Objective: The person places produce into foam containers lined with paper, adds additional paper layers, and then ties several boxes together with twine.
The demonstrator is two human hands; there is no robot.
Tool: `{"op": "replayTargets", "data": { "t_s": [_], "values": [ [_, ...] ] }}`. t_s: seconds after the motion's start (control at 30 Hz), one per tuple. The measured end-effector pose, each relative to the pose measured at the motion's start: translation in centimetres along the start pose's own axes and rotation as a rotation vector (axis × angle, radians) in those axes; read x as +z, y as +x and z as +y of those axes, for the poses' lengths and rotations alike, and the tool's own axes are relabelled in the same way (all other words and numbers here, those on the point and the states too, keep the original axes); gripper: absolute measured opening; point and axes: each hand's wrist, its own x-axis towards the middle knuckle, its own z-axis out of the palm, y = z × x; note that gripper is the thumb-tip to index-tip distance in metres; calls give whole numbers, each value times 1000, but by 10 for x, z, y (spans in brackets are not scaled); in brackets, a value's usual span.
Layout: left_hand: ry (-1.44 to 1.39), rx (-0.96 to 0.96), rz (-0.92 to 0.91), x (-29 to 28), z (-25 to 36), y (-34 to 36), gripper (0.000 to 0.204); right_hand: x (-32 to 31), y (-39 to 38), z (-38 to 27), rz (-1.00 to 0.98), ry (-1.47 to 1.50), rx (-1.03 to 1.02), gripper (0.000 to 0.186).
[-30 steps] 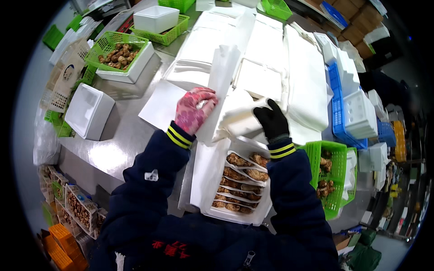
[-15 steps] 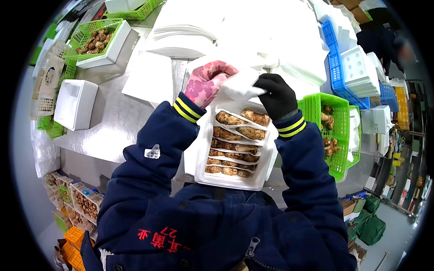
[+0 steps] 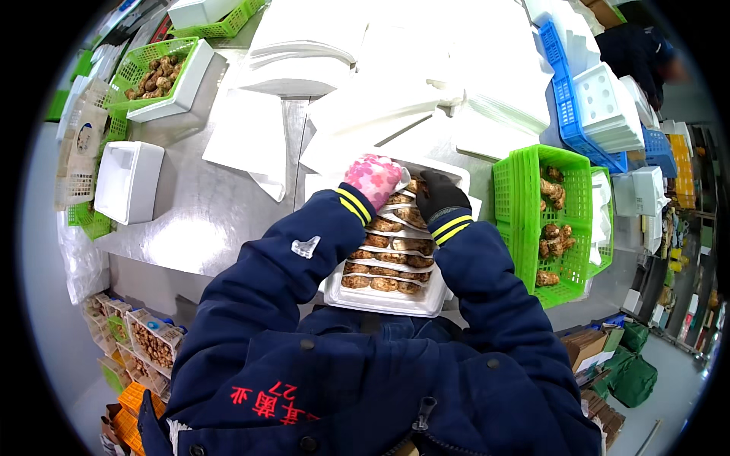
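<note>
A white foam box [image 3: 380, 305] sits on the bench in front of me, packed with rows of thick brown-and-cream mushrooms [image 3: 384, 284]. Thin white paper strips [image 3: 384, 264] run between the rows. At the box's far end is my left hand [image 3: 374, 178] in a pink flowered glove, its fingers curled over a bit of white paper [image 3: 403, 179]. My right hand [image 3: 441, 194], in a black glove, reaches down inside the far right corner beside the last mushrooms. Its fingers are bent together, and the tips are hidden.
Green baskets [image 3: 506, 205] with loose mushrooms stand to the right. Beyond them is a blue crate [image 3: 559, 64] near foam trays. Stacked white sheets [image 3: 304, 45] cover the far bench. On the left are an empty foam box [image 3: 129, 182] and a green mushroom basket [image 3: 125, 70]. Another person [image 3: 631, 57] is at far right.
Both hands came down from above the box into its far end, and the folded white paper they held is now mostly hidden there. The box sits slightly turned.
</note>
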Motion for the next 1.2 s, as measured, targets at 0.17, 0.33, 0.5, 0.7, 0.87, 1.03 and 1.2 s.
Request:
{"op": "replayTargets", "data": {
  "t_s": [0.17, 0.33, 0.5, 0.7, 0.87, 1.03, 1.2],
  "values": [
    [-157, -55, -258, 30, 1, 15, 17, 17, -11, 22, -43, -12, -68, 25],
    [-188, 261, 354, -6, -9, -27, 34, 9, -12, 10, -38, -33, -77, 34],
    [25, -151, 332, -32, -19, -61, 46, 9, -18, 10, -2, -244, -204, 44],
    [57, 98, 159, 10, -9, -9, 16, 11, -14, 2, -70, -285, -180, 38],
    [13, -24, -29, 23, 0, -4, 21, 19, -11, 9, -17, -249, -158, 35],
    [-98, 127, -126, -27, 9, -38, 37, 21, -12, 8, 44, -245, -163, 33],
    [221, 84, -139, 21, 0, -16, 29, 13, -11, -1, -17, -258, -126, 38]
  ]
}}
